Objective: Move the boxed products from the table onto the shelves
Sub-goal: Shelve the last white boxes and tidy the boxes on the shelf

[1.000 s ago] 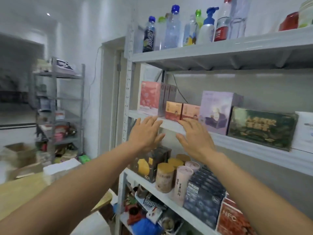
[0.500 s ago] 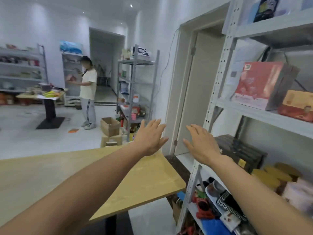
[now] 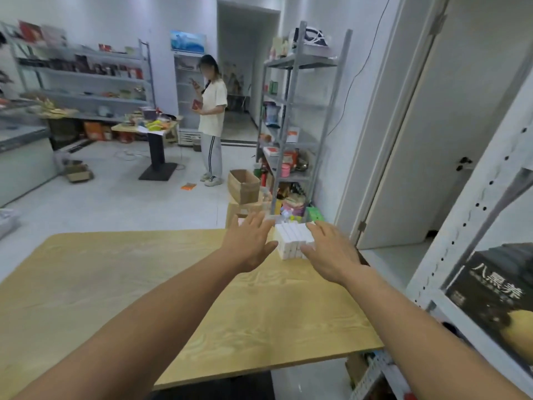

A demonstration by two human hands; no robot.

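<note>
White boxes point(image 3: 290, 239) stand bunched far right on the desk point(image 3: 129, 284); left hand point(image 3: 249, 246) and right hand point(image 3: 331, 254) flank them, fingers spread apart.

The left hand point(image 3: 250, 244) and right hand point(image 3: 331, 255), fingers spread, flank white boxes point(image 3: 290, 237) on the table point(image 3: 115, 284).

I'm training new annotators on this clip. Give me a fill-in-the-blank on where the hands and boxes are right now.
1. The boxes on the wooden table are ____ in colour.
2. They stand ____ the left hand and the right hand.
3. They sit near the table's far ____ corner.
Missing words: white; between; right.
</note>
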